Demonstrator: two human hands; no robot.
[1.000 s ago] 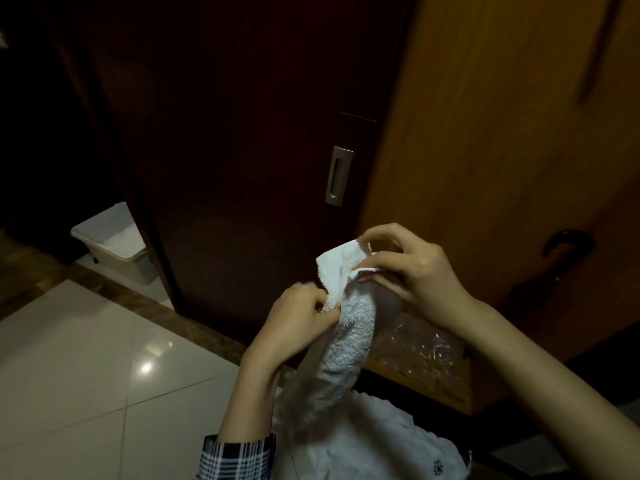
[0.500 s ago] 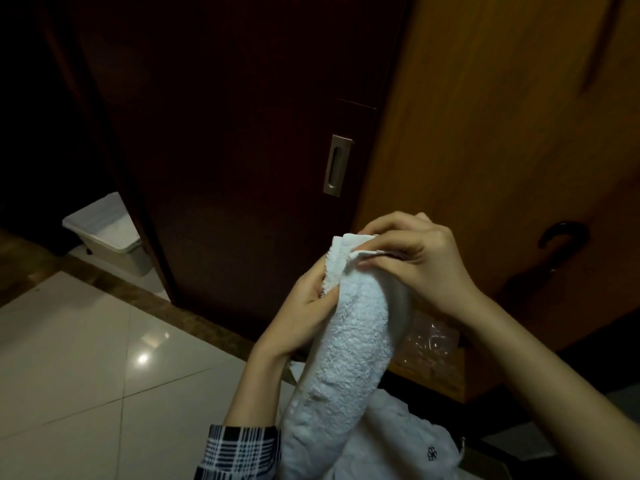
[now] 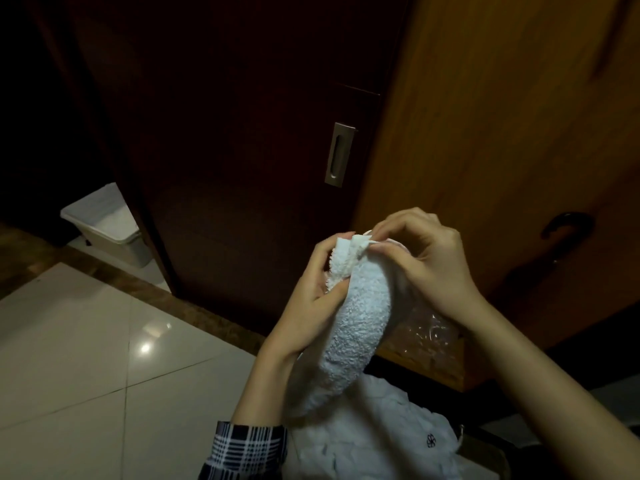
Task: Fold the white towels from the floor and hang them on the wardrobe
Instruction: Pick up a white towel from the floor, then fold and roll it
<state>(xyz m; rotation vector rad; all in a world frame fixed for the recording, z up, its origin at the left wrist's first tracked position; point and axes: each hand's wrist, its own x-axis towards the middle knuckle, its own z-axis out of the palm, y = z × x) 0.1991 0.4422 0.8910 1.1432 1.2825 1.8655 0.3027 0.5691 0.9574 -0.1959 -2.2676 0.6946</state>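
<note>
A white terry towel (image 3: 353,323) hangs in a thick folded band in front of me, held up at chest height. My left hand (image 3: 311,296) grips its upper end from the left, thumb on the pile. My right hand (image 3: 426,261) pinches the top hem corners together from the right. The towel's lower end drops out of sight behind my left forearm. The orange-brown wardrobe door (image 3: 502,133) stands just behind my hands, its dark curved handle (image 3: 564,225) to the right.
A dark sliding door (image 3: 242,133) with a metal recessed pull (image 3: 339,154) stands left of the wardrobe. A white bin (image 3: 107,230) sits by the doorway. Crinkled clear plastic (image 3: 426,334) lies on the wardrobe's low ledge. Glossy floor tiles (image 3: 86,358) spread left.
Both hands have risen slightly and come closer together at the towel's top; the loose corner seen earlier is now gathered against the folded band, and the towel hangs thicker.
</note>
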